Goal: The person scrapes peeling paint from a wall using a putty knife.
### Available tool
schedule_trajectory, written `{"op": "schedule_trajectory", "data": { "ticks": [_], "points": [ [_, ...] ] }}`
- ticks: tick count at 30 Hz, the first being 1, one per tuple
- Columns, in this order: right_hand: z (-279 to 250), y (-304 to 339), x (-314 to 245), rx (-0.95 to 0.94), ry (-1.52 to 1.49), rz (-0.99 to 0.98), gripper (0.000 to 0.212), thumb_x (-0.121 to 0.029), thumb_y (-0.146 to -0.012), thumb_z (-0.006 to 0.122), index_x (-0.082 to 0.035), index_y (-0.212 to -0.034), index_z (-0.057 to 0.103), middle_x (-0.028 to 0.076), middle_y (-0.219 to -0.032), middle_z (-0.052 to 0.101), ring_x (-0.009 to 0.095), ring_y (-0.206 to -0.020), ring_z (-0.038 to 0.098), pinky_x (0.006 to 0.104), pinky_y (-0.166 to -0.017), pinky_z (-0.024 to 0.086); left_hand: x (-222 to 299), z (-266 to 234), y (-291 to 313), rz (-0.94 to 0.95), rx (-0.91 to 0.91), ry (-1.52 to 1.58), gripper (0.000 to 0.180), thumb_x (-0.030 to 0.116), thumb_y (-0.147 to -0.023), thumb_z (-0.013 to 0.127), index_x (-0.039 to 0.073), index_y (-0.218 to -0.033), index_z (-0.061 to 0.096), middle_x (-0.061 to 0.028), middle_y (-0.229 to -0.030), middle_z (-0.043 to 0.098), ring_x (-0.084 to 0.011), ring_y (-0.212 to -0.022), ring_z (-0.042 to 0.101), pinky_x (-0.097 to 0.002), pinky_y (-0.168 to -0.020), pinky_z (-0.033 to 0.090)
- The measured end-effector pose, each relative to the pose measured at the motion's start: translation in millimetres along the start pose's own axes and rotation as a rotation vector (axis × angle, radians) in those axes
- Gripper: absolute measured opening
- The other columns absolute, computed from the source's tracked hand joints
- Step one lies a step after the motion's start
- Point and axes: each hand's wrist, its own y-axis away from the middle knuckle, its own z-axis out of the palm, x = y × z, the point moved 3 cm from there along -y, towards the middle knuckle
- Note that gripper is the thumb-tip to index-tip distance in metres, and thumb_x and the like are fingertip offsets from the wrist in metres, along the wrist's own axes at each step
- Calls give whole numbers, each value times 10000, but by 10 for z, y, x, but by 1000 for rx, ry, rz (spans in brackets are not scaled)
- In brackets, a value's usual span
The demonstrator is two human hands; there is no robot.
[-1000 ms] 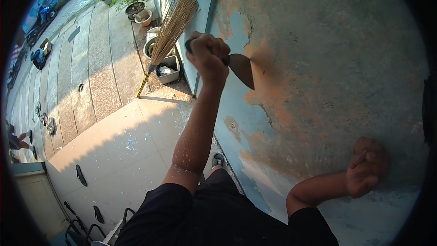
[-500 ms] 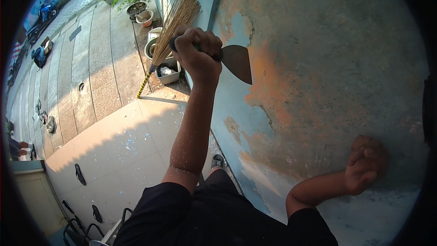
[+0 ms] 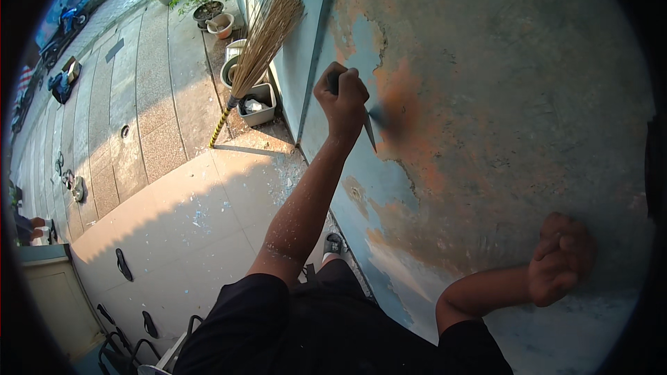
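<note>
My left hand [image 3: 341, 99] is wrapped round the dark handle of a paint scraper [image 3: 370, 133]. The metal blade is turned nearly edge-on, its tip pointing down over light-blue paint near the ragged peeling edge. Beside the blade is a dark, blurred patch; I cannot tell whether it is shadow or a loose flake. The wall [image 3: 500, 111] shows bare grey and orange where the paint has come off. Low on the right, my right hand [image 3: 558, 264] lies by the wall with its fingers curled in, nothing visible in them. White specks dot my left forearm.
A stick broom [image 3: 267, 38] leans bristles-up by the wall corner, next to a grey bin [image 3: 258, 112] and potted plants [image 3: 207, 14]. Paint flakes [image 3: 199, 217] litter the tiled floor. Sandals [image 3: 123, 264] lie to the left, with a metal-framed chair [image 3: 167, 357] at lower left.
My left hand has moved right and slightly down with the scraper. The blade has turned from broadside to nearly edge-on. My right hand has shifted only slightly.
</note>
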Motion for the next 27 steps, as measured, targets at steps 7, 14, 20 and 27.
{"op": "schedule_trajectory", "data": {
  "ticks": [7,14,20,27],
  "points": [
    [-14,21,-4,-12,-52,23,478,-455,-1022,445,-33,-1134,641,179,-977,642,120,-470,460,249,-394,315,326,156,6,67,1,226,217,55,-902,455,97,-701,386,-1,-488,355,-97,-368,319,-280,-333,253],
    [18,-55,30,-68,-154,2,498,-469,-1029,431,-25,-1148,623,174,-916,630,125,-477,453,247,-393,317,446,64,-29,69,10,350,256,105,-910,455,117,-671,366,-3,-487,321,-106,-370,302,-281,-338,238],
    [13,9,8,-23,-167,63,530,-416,-1032,389,33,-1234,588,190,-790,587,170,-500,376,324,-444,273,166,-16,-12,-20,88,175,236,133,-904,464,148,-687,375,20,-491,268,-99,-374,267,-272,-355,223],
    [24,-31,-34,-26,-122,34,530,-425,-1029,398,28,-1224,589,172,-753,567,181,-521,388,341,-450,271,45,149,16,42,26,-194,330,155,-976,639,118,-702,459,13,-515,463,-55,-401,387,-249,-396,278]
  ]
}}
